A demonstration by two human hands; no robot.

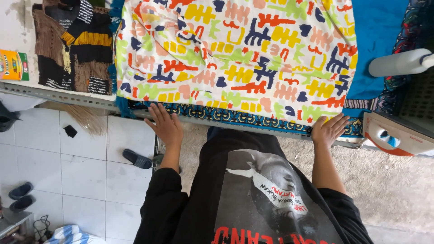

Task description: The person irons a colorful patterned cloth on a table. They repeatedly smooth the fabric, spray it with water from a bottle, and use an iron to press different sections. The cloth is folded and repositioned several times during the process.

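I have both hands spread flat, palms down: left hand (165, 124) and right hand (329, 130) on the near hem of the patterned cloth (235, 58). It lies just beyond them, long axis left to right. Iron (393, 135) sits nearest my right hand.

The spread cloth (239, 58) is cream with yellow, orange, pink, green and navy squiggles, over a bright blue cover (377, 40) with a patterned navy border, beside a brown, black and yellow striped garment (74, 45) and a white-and-orange iron (393, 135).
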